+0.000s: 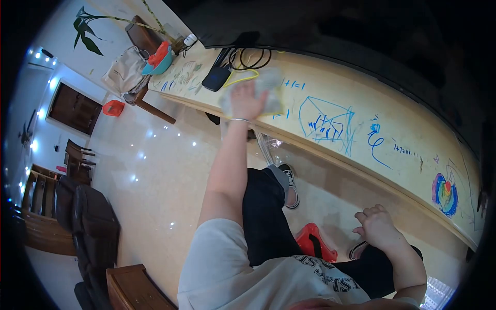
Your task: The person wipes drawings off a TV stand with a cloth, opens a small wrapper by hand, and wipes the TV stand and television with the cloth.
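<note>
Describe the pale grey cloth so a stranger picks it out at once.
Start at the long cream-coloured tabletop beneath the large black screen. Towards the picture's left, the bare left hand lies on the pale grey cloth. Its pale, yellow-edged fabric sets it apart from the flat black box beside it.

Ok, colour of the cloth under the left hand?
Whitish cloth, yellow edging, slightly blurred; head view.

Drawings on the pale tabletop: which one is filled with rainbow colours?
The rounded rainbow drawing toward the right end; its thick coloured bands set it apart from line marks like the blue 1+1=1 beside the cloth.
</note>
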Motion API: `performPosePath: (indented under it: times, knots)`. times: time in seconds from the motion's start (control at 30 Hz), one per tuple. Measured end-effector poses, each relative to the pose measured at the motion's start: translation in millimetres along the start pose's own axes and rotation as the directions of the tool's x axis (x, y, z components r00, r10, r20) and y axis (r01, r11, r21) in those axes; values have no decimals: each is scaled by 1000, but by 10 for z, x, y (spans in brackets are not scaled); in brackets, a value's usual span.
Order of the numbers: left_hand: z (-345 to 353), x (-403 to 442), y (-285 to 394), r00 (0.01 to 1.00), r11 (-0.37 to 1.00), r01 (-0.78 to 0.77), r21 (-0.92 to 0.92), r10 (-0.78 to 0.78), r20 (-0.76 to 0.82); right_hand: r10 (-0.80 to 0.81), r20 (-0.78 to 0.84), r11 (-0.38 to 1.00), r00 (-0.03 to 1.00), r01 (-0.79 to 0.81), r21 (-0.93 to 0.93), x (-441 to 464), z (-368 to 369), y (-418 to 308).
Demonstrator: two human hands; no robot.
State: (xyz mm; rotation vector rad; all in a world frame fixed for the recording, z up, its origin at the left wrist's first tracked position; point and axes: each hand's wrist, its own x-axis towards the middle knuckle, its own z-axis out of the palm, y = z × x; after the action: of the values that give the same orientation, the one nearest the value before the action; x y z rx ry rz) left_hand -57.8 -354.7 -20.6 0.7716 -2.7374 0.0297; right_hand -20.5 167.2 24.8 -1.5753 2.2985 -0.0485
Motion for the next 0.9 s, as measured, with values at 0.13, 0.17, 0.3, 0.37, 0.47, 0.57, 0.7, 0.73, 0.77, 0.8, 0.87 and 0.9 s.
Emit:
performPosePath:
  times: [0.13,0.17,0.3,0.37,0.47,0.57,0.7,0.73,0.77,0.8,0.87,0.9]
  knots:
    - [-198,-57,-166,939,938,344,55,-344,7,-9,4,1000,1000,9,-9,-58,53,-46]
    - [-172,-35,-84,923,923,382,54,-383,22,-6,12,1000,1000,6,-9,-73,69,-52]
    - [-322,-128,791,955,974,215,73,-225,194,-23,24,999,999,24,-39,-129,105,-72]
    - [-301,-258,1330,983,999,-34,-22,37,180,-19,35,999,999,21,-39,-142,105,-90]
    - [-275,-625,2151,877,874,-470,-124,479,51,-2,30,999,1000,3,-34,-150,117,-94]
    - [-275,-978,2527,741,710,-654,-261,671,-30,29,45,1000,999,-29,10,-129,15,-90]
    - [-282,-884,2122,731,679,-667,-307,676,-93,54,-33,998,998,-54,15,-97,20,3]
    - [-307,-829,1920,782,746,-614,-258,620,-68,57,-48,998,997,-56,20,-96,30,25]
    - [-321,-779,1689,828,805,-555,-209,559,-44,60,-62,998,996,-59,27,-96,44,47]
    - [-250,-718,1432,866,852,-500,-157,493,-87,77,-23,996,997,-76,45,-86,54,64]
    - [-159,-620,899,933,936,-345,-75,333,-138,110,56,991,992,-114,76,-60,74,107]
    - [-172,-577,625,960,968,-247,-41,239,-145,115,71,990,991,-120,77,-51,104,131]
